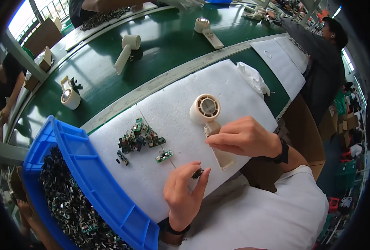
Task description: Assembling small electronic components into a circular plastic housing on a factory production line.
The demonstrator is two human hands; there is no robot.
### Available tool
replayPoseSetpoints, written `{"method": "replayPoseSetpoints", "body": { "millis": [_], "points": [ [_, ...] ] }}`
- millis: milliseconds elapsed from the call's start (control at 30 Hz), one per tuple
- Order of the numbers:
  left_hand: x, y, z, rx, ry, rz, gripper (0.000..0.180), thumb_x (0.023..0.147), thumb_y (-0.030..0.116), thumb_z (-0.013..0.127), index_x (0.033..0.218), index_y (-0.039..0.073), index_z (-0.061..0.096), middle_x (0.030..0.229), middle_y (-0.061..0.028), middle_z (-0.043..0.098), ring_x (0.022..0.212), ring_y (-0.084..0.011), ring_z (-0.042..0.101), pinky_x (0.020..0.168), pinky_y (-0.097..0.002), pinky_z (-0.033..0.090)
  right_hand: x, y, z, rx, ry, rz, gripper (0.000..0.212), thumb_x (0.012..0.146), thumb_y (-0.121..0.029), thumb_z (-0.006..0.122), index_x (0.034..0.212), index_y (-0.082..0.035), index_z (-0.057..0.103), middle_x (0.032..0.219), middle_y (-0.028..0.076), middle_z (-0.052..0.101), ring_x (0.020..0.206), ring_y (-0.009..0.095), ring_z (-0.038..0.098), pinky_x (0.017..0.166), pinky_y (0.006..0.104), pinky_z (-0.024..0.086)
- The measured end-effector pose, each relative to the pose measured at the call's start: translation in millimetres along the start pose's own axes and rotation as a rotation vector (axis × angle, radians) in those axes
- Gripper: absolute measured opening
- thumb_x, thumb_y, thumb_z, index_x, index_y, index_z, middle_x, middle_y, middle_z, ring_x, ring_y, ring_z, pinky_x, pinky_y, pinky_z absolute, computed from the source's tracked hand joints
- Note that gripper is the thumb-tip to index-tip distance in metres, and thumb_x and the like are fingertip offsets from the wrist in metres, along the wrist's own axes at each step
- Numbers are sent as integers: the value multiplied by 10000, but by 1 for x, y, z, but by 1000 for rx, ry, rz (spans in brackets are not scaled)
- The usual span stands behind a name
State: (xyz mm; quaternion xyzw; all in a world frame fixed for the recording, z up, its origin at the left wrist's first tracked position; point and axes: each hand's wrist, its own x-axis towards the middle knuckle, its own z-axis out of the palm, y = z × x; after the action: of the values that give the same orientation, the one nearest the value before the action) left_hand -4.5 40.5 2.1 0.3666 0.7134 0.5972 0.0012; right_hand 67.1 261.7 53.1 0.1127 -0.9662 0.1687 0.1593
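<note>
A cream handheld fan [206, 108] lies on the white foam sheet, its round head away from me and its handle shell [223, 159] open. My right hand [247, 137] is over the upper handle, just below the head. Its fingers are pressed together there, and whatever is between them is hidden. Nearer to me, my left hand [183, 191] pinches a small dark circuit board [198, 173] between thumb and fingers, just above the foam. Left of the fan, a single green circuit board [164, 156] lies beside a heap of similar boards [137, 136].
A blue bin [106, 187] full of small dark parts [68, 196] stands at my left. Beyond the foam sheet [172, 96] runs a green conveyor belt [164, 37] carrying several fan housings. A white plastic bag [253, 78] lies at the sheet's far right. Other people work around the belt.
</note>
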Motion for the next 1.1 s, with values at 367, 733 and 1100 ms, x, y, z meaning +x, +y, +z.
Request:
{"method": "replayPoseSetpoints", "body": {
  "millis": [367, 733, 1100],
  "points": [
    [-9, 2, 0, -136, 35, -277, 267, 816, -5, 830, 1025, -7, 665, 854, -67, 683, 671, -118, 658, 615, -241, 538, -6, -31, 30, 188, 146, 124, 169, 829, -169, 824, 979, -123, 763, 696, -2, 681, 587, 186, 659, 529, 299, 526],
    [2, 3, 1, -94, 7, -200, 301, 859, -105, 716, 1148, -27, 681, 1087, -133, 669, 856, -166, 697, 742, -279, 589, -12, -38, 47, 308, 273, 246, 190, 751, -69, 800, 933, -107, 765, 699, 41, 671, 588, 187, 625, 520, 290, 492],
    [5, 2, 3, -168, -51, -209, 347, 848, -114, 721, 1178, -6, 718, 1039, -152, 742, 901, -196, 724, 800, -298, 584, -20, -31, 45, 446, 266, 322, 152, 749, -30, 767, 896, -61, 747, 631, 18, 600, 522, 120, 519, 476, 267, 388]
  ]
}}
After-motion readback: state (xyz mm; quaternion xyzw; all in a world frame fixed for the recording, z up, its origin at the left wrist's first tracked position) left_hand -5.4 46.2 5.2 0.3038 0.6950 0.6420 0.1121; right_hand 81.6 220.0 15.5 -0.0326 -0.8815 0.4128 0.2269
